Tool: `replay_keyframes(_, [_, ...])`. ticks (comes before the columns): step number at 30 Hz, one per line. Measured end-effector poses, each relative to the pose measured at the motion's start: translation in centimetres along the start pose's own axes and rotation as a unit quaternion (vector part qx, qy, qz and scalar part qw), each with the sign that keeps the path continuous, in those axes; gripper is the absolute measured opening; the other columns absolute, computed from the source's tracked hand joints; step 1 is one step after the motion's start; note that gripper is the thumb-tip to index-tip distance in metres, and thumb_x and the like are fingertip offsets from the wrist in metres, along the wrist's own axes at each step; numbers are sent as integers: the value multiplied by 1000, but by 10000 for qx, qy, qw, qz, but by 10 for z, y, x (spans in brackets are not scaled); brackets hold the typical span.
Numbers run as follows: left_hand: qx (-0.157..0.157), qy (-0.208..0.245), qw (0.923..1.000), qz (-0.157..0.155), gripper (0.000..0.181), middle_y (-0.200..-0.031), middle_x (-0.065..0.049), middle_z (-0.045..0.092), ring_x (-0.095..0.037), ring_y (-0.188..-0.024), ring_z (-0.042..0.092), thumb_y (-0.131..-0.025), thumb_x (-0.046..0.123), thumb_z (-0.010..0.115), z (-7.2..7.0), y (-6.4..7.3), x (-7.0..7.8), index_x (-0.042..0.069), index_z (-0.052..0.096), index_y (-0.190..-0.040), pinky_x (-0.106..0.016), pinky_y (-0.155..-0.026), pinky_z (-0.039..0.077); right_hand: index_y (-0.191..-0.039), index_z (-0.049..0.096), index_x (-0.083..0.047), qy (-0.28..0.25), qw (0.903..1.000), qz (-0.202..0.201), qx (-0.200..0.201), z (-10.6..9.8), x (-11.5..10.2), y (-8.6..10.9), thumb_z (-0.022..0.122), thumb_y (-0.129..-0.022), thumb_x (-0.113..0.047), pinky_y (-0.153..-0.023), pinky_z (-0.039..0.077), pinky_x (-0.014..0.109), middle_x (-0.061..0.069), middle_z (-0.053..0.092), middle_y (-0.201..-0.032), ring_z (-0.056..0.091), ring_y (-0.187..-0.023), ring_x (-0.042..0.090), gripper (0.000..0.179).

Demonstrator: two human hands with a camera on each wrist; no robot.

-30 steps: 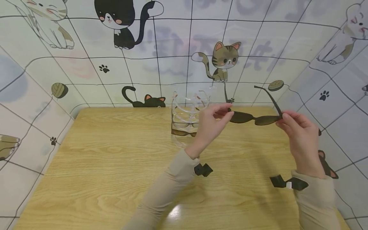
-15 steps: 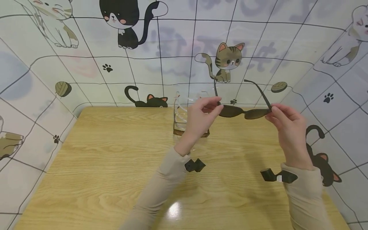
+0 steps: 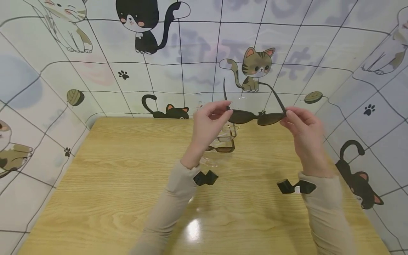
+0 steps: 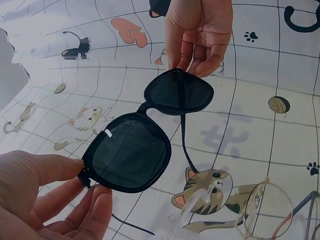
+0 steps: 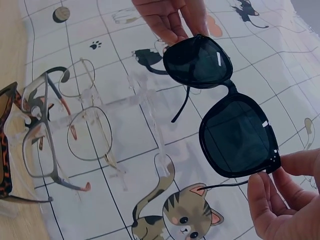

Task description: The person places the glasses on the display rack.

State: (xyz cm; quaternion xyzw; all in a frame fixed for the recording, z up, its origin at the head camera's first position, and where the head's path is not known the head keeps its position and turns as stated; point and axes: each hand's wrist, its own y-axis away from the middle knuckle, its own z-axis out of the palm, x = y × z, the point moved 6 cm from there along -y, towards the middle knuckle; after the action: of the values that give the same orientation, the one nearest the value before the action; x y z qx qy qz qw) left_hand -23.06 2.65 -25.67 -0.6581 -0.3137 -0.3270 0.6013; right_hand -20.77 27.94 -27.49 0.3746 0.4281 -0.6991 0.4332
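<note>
Black sunglasses (image 3: 241, 116) with dark lenses are held up between both hands, temples unfolded and pointing away toward the wall. My left hand (image 3: 206, 125) pinches the left hinge corner between thumb and fingers. At the opposite corner, my right hand (image 3: 304, 134) grips the frame the same way. The right wrist view shows both lenses of the sunglasses (image 5: 239, 135) beside a clear display stand (image 5: 152, 117). On that stand sit round wire glasses (image 5: 68, 134), grey-framed glasses (image 5: 45, 125) and tortoiseshell glasses (image 5: 5, 172). In the head view, my left hand hides much of the stand.
A wood-grain table (image 3: 127, 170) reaches back to a wall covering (image 3: 197, 46) printed with cartoon cats and grid lines. The tortoiseshell glasses (image 3: 223, 149) are lowest on the stand, near the table's back edge. Each wrist wears a small black device, the left device (image 3: 205, 177) nearer the middle.
Both hands have moved left and slightly up with the sunglasses, from right of the stand to partly in front of it. Their hold on the frame looks the same.
</note>
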Motion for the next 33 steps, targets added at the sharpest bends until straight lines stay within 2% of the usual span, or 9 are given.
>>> replay_keyframes(7, [129, -136, 9998, -49, 22, -90, -17, 67, -23, -80, 64, -84, 2, 68, -19, -2, -1, -4, 69, -104, -26, -72, 54, -95, 67, 4, 152, 9997, 130, -142, 19, 8, -5, 69, -84, -6, -73, 55, 22, 9, 62, -89, 62, -75, 15, 15])
replay_keyframes(18, [351, -197, 9991, -128, 22, -89, -17, 66, -22, -79, 63, -83, 2, 69, -40, -5, -7, -5, 69, -104, -28, -74, 55, -94, 66, 3, 173, 9991, 165, -358, 39, 18, -12, 67, -86, -5, -73, 55, 22, 9, 62, -85, 60, -76, 15, 12])
replay_keyframes(27, [415, -149, 9981, -433, 22, -91, -17, 67, -20, -81, 63, -84, 3, 68, -50, -6, -15, -3, 69, -105, -27, -76, 54, -92, 68, 2, 209, 9991, 168, -341, 48, 27, -18, 66, -86, -3, -70, 55, 21, 7, 63, -80, 61, -72, 14, 9])
replay_keyframes(33, [479, -100, 9974, -529, 24, -95, -17, 66, -19, -83, 62, -84, 1, 68, -56, -4, -22, -3, 68, -107, -28, -77, 54, -92, 68, 1, 350, 9984, 280, -338, 52, 35, -20, 67, -86, -5, -70, 55, 21, 7, 63, -78, 61, -71, 14, 9])
